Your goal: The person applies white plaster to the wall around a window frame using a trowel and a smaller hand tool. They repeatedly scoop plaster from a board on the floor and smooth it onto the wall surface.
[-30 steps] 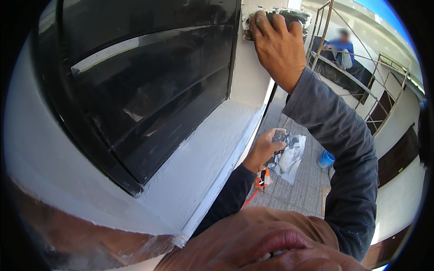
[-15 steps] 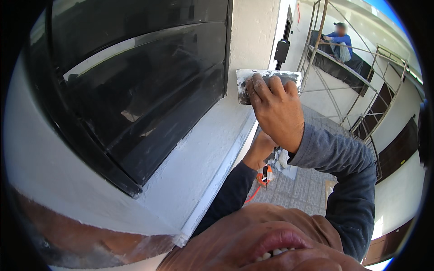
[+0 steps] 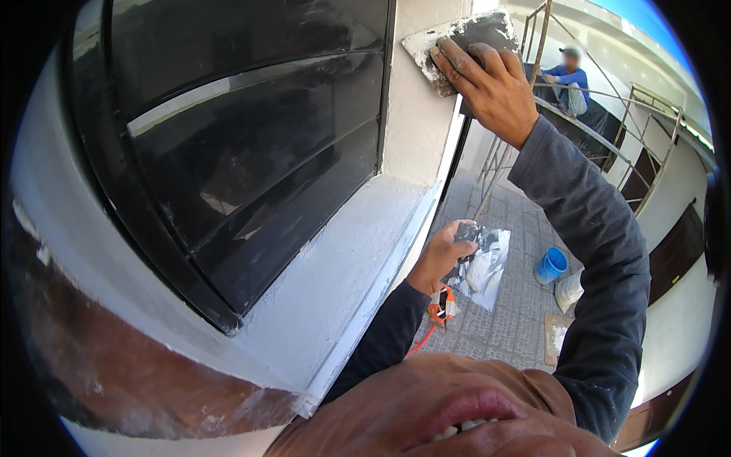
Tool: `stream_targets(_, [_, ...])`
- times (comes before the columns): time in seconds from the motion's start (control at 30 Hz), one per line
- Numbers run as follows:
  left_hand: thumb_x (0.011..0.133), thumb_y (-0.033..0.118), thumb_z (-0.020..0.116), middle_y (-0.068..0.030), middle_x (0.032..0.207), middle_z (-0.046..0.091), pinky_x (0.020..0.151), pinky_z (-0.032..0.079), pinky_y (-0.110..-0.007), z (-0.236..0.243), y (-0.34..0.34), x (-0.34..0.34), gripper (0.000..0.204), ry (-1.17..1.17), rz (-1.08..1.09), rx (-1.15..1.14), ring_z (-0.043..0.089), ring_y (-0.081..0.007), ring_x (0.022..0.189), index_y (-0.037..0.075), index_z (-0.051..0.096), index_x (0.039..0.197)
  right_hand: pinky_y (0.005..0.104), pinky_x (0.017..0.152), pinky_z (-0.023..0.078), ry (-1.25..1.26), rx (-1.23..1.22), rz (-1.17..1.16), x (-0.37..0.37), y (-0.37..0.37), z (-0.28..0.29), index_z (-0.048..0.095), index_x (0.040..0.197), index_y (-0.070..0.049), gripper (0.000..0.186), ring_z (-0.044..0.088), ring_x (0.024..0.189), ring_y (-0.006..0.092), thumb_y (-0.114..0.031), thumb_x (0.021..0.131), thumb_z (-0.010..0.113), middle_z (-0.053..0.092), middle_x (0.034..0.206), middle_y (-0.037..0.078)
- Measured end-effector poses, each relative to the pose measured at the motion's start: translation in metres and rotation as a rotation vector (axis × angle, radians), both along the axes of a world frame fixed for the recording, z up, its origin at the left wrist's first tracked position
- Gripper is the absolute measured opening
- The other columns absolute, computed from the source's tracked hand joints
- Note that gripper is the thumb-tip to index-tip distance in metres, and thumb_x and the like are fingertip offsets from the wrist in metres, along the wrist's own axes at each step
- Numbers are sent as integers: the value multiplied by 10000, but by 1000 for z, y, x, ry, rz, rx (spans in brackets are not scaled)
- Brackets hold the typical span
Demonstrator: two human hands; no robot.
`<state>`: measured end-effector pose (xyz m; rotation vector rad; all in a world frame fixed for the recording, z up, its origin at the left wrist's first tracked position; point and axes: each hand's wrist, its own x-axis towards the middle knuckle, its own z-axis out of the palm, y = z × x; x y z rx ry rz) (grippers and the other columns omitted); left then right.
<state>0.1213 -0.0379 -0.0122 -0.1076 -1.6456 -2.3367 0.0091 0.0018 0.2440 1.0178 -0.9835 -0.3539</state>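
Note:
My right hand point(image 3: 495, 91), raised high, is closed round a flat rectangular putty scraper point(image 3: 487, 32) smeared with white. The tilted scraper lies over the pale wall strip point(image 3: 415, 137) beside the dark window point(image 3: 259, 145); I cannot tell whether its whole edge touches. Lower down, past the sill's outer edge, my left hand point(image 3: 435, 257) grips a thin flat plate point(image 3: 501, 247) with its thumb on top. A lump of white putty point(image 3: 480, 273) sits on that plate. Between the window and my left arm runs the white-grey sill point(image 3: 335, 255).
On the paved floor stand a blue bucket point(image 3: 551, 265) and a white sack point(image 3: 569, 290), near a board point(image 3: 553, 343) with white on it. An orange object with a red cord point(image 3: 442, 306) is below my left hand. A person in blue point(image 3: 572, 78) crouches on scaffolding point(image 3: 636, 99).
My right hand has moved up the wall strip with the scraper, which is now tilted. The left hand's plate, mostly hidden behind the right hand before, now shows fully.

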Motion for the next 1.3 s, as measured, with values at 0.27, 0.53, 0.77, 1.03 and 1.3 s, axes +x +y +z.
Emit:
stream_targets(0.27, [927, 28, 612, -74, 1124, 682, 873, 530, -254, -3, -1, -3, 496, 13, -7, 3, 655, -126, 969, -30, 521, 1410, 327, 858, 406, -122, -80, 85, 54, 48, -26, 645, 1397, -125, 481, 546, 1071, 187, -185, 921, 669, 638, 1380, 33])
stream_targets(0.53, [924, 34, 603, -92, 1139, 676, 889, 534, -270, -3, -1, -4, 511, 7, -23, 4, 657, -144, 996, -32, 506, 1422, 450, 897, 424, -57, -200, 9, 55, -18, 36, 608, 1347, 11, 472, 520, 1106, 281, -210, 937, 530, 589, 1362, 151])
stream_targets(0.77, [894, 83, 621, -118, 1148, 682, 919, 510, -280, -7, -1, -6, 519, 23, 4, -24, 659, -168, 1003, -48, 540, 1389, 461, 955, 414, -55, -210, -70, 64, -41, 49, 578, 1396, -7, 480, 531, 1154, 283, -213, 970, 499, 590, 1372, 149])
stream_targets(1.03, [920, 60, 607, -78, 1137, 680, 907, 520, -271, 0, -2, -1, 491, 13, 1, -18, 651, -147, 1014, -27, 533, 1398, 386, 846, 429, -67, -158, -151, 61, -39, 14, 620, 1396, -95, 464, 542, 1087, 228, -222, 950, 625, 623, 1315, 84])
stream_targets(1.3, [891, 80, 629, -92, 1150, 683, 903, 518, -273, 1, -2, -1, 555, 10, 15, -17, 652, -146, 1017, -31, 522, 1423, 367, 808, 437, -225, -38, -176, 65, -30, -58, 614, 1420, -120, 481, 486, 1127, 226, -237, 955, 645, 567, 1385, 71])
